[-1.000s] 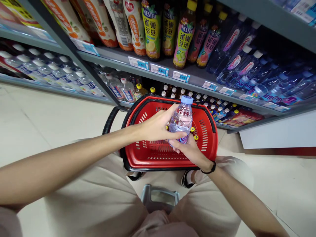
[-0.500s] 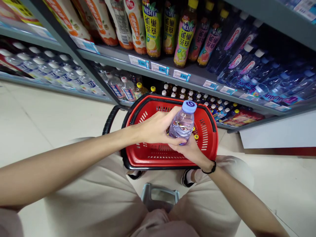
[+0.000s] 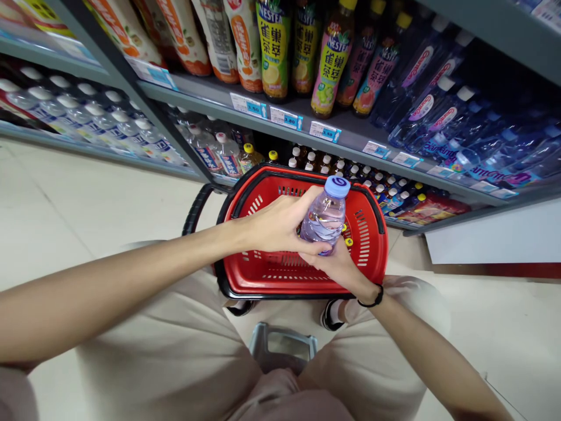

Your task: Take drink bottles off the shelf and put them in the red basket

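Bottle [image 3: 325,217] clasped by left hand [image 3: 276,225], right hand [image 3: 340,268].

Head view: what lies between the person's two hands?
A water bottle with a purple cap: the left hand wraps its side, the right hand cups its base, above the red basket. The head view shows it.
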Demonstrator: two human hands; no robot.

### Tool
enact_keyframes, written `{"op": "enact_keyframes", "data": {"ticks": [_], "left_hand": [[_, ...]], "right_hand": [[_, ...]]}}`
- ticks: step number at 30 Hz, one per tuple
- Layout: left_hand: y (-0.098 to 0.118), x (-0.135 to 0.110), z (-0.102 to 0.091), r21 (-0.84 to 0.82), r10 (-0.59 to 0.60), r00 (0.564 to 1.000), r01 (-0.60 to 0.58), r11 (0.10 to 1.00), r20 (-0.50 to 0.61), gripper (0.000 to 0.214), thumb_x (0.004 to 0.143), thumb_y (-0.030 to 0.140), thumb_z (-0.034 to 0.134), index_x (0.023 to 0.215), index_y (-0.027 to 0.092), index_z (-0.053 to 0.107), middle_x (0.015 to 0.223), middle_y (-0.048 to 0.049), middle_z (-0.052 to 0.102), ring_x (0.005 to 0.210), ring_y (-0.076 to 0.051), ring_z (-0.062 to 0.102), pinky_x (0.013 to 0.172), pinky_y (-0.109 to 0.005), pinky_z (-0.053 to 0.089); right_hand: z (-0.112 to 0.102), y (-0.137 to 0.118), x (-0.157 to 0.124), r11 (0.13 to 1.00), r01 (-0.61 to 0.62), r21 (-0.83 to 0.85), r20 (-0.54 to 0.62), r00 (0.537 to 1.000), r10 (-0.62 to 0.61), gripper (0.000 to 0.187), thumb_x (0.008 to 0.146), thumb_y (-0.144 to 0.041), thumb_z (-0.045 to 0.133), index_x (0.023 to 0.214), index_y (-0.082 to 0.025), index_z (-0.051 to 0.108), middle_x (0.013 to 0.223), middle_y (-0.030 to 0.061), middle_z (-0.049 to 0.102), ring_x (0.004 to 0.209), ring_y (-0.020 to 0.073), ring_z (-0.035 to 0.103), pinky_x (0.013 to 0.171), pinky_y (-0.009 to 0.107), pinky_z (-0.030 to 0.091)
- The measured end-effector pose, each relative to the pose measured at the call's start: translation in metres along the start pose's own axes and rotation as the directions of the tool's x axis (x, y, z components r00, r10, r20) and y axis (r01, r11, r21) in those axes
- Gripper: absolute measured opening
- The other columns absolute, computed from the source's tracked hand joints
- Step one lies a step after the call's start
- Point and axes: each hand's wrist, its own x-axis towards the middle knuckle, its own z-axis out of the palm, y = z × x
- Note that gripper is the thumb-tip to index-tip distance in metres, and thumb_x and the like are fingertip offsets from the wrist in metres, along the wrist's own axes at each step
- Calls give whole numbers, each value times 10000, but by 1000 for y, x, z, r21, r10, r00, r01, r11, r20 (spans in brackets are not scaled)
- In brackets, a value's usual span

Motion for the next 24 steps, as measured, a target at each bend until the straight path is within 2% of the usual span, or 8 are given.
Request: {"op": "enact_keyframes", "data": {"ticks": [3, 6, 16, 24], "left_hand": [[0, 0, 0, -7, -28, 999, 28, 1000, 15, 768, 828, 605, 746, 1346, 136, 426, 905, -47, 728, 696, -205, 707, 613, -278, 481], [1, 0, -1, -17, -51, 998, 52, 999, 30, 762, 824, 607, 747, 1333, 134, 436, 928, -62, 734, 698, -212, 709, 613, -283, 479], [0, 1, 1, 15, -84, 996, 84, 996, 34, 787, 816, 630, 743, 1364, 168, 420, 924, -49, 743, 704, -225, 725, 605, -275, 468], [-1, 3, 0, -2, -77, 997, 77, 997, 22, 752, 822, 621, 744, 1324, 150, 441, 831, -19, 706, 623, -190, 664, 551, -269, 425]], "right_hand": [[1, -7, -2, 1000, -17, -12, 10, 1000, 17, 327, 689, -365, 915, 831, -197, 673, 665, -9, 614, 676, 175, 605, 565, 279, 514], [2, -10, -4, 999, -31, -26, 16, 999, 31, 345, 695, -399, 924, 787, -207, 652, 611, -21, 552, 637, 167, 560, 519, 270, 458], [-1, -2, -3, 996, -90, -8, 34, 995, 90, 423, 690, -494, 926, 861, -193, 682, 627, -24, 585, 611, 153, 558, 522, 266, 440], [-5, 7, -5, 990, -140, 27, 68, 988, 138, 403, 735, -447, 925, 827, -168, 649, 639, -16, 621, 520, 104, 515, 482, 229, 424]]}}
